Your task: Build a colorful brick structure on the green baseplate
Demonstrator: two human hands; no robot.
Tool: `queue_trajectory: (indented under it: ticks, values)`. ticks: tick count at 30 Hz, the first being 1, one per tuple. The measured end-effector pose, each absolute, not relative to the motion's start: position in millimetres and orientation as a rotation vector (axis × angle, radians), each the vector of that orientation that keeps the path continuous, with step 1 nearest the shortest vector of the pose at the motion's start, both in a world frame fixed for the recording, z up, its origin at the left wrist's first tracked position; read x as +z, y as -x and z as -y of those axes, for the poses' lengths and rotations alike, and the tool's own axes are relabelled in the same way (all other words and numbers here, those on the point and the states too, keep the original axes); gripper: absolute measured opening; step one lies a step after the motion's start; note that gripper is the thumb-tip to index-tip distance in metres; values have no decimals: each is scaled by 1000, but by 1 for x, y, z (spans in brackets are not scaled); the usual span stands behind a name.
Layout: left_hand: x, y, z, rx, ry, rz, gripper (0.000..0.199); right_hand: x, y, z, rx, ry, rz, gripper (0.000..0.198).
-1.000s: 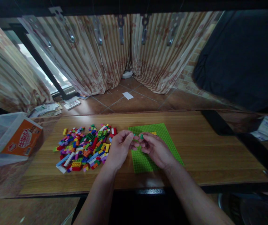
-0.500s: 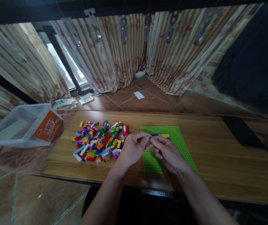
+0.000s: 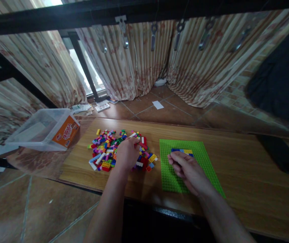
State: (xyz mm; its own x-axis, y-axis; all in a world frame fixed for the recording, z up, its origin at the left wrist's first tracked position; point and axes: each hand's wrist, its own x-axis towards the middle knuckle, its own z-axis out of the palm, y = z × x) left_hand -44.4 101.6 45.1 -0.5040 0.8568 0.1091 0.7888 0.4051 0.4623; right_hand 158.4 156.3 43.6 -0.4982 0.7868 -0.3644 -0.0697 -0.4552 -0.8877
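My left hand [image 3: 127, 154] rests on a heap of small coloured bricks [image 3: 104, 152] on the wooden table. Its fingertips touch bricks at the heap's far right side, and I cannot make out whether they pinch one. My right hand [image 3: 186, 168] hovers low over a green studded baseplate [image 3: 206, 158] with its fingers curled together. Nothing shows between them. A short row of blue and yellow bricks [image 3: 182, 151] is stuck on the baseplate just beyond my right knuckles.
A clear plastic box with an orange label [image 3: 45, 130] lies tilted at the table's left end. A dark flat object [image 3: 281, 155] lies at the right. Curtains, a tiled floor and scattered papers [image 3: 101, 107] are beyond the wooden table [image 3: 235, 175].
My hands were together over the baseplate with a small green piece between them. They have parted: the left went left onto the brick heap, the right stayed over the baseplate. The camera view shifted left.
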Motion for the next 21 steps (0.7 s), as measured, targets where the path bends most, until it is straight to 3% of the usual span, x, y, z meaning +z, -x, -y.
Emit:
queue_trajectory:
  ticks: [5, 9, 14, 21]
  values:
    - [44, 45, -100, 511, -1514, -2584, 19, 41, -154, -153, 1982, 1124, 1272, 37]
    - [48, 44, -99, 621, -1508, -2500, 21, 37, -151, -152, 2004, 1117, 1267, 37]
    - [54, 30, -100, 972, -1537, -1862, 21, 38, -150, -153, 2109, 1041, 1174, 32]
    - [54, 4, -105, 1020, -1550, -1380, 21, 38, -152, -153, 2262, 929, 1094, 28]
